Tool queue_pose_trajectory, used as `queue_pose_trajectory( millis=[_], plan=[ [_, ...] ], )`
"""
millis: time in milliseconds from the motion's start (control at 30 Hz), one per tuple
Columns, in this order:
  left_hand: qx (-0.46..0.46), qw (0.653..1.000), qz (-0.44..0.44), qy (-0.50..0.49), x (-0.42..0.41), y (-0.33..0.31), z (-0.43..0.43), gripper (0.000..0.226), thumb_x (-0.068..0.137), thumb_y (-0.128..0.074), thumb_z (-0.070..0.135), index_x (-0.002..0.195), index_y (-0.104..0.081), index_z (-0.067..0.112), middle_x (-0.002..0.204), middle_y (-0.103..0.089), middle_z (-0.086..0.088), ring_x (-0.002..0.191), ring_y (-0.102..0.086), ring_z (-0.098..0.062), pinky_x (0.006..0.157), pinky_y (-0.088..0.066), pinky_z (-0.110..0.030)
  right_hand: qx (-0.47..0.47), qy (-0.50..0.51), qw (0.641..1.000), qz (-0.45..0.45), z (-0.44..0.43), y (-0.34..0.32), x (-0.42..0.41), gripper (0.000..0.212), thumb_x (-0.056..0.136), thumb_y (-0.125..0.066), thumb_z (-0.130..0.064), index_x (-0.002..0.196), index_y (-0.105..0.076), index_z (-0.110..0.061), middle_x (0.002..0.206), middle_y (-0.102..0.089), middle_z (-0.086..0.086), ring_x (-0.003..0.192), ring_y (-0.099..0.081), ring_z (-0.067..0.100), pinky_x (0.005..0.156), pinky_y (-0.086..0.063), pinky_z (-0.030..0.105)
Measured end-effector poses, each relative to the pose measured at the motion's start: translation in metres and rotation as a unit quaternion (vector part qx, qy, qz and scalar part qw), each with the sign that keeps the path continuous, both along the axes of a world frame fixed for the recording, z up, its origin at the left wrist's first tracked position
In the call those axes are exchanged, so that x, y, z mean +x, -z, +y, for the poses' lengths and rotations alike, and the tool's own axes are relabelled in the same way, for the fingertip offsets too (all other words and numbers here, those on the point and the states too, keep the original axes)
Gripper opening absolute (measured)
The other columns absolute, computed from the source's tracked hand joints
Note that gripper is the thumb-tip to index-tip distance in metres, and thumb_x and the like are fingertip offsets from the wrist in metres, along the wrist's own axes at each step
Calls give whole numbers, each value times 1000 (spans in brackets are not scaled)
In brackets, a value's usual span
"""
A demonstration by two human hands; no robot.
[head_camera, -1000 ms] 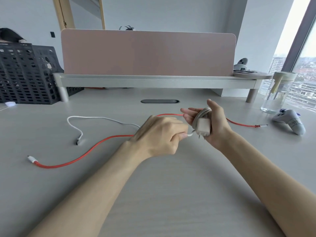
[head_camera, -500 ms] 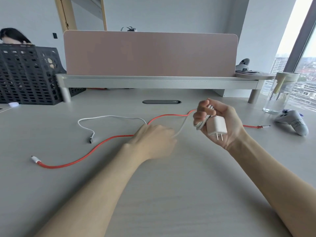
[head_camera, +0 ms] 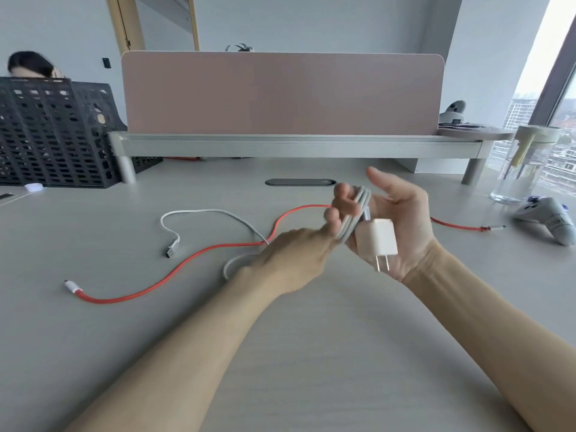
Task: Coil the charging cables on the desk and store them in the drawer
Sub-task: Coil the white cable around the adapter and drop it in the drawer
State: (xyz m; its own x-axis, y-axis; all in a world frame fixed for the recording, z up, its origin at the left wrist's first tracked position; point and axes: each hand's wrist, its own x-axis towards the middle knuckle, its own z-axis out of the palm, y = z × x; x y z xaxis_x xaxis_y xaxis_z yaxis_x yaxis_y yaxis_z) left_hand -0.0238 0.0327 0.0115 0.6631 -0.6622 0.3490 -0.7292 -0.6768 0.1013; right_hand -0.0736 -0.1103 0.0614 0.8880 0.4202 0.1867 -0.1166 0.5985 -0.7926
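My right hand (head_camera: 402,219) is raised above the desk, palm toward me, with a white plug adapter (head_camera: 381,236) against the palm and several turns of white cable (head_camera: 355,213) wound round its fingers. My left hand (head_camera: 293,257) pinches the same cable just below those turns. The loose rest of the white cable (head_camera: 199,212) curls over the desk to a USB plug (head_camera: 172,248). A red cable (head_camera: 174,269) lies across the desk from a white-tipped end (head_camera: 72,286) at the left to another end (head_camera: 492,227) at the right. No drawer is in view.
A black mesh file rack (head_camera: 53,132) stands at the back left, a person's head behind it. A grey shelf riser (head_camera: 296,145) with a pink screen (head_camera: 280,92) spans the back. A glass jar (head_camera: 520,169) and a game controller (head_camera: 551,216) sit at the right.
My left hand has swung down, then back up to my right fingers, laying more white cable round them. The loose cable on the desk is shorter and its USB plug has slid right.
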Motion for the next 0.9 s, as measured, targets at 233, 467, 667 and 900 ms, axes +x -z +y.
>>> queue_pose_trajectory(
  millis=[233, 467, 667, 900],
  plan=[
    [-12, 987, -137, 84, -3, 2, -2, 27, 99, -39, 38, 87, -53, 18, 66, -61, -10, 64, -56, -39, 51, -34, -35, 24, 195, 977, 80, -19, 7, 10, 51, 96, -47, -41, 100, -65, 6, 80, -69, 19, 92, -71, 38, 85, -60, 38],
    [-43, 965, -237, 107, 0, -20, 10, 33, 94, -38, 43, 86, -60, 21, 82, -60, 3, 63, -55, -27, 43, -29, -30, -208, 122, 965, 97, -14, 13, 15, 82, 95, -28, -67, 101, -66, 6, 84, -69, 17, 71, -68, 25, 71, -59, 31],
    [-50, 955, -286, 62, 5, -34, 27, 34, 93, -42, 46, 76, -57, 20, 73, -49, 2, 54, -40, -17, 43, -21, -26, -296, 60, 949, 90, -11, 12, 15, 102, 91, -17, -76, 109, -60, 15, 96, -69, 33, 88, -71, 36, 79, -60, 35],
    [-95, 969, -225, 41, 16, -26, 34, 9, 94, -50, 21, 92, -60, 22, 83, -57, 6, 66, -51, -22, 50, -27, -25, -472, -150, 865, 76, -4, 12, 3, 106, 81, -4, -82, 91, -63, 6, 87, -71, 30, 84, -71, 34, 75, -57, 33]
  ],
)
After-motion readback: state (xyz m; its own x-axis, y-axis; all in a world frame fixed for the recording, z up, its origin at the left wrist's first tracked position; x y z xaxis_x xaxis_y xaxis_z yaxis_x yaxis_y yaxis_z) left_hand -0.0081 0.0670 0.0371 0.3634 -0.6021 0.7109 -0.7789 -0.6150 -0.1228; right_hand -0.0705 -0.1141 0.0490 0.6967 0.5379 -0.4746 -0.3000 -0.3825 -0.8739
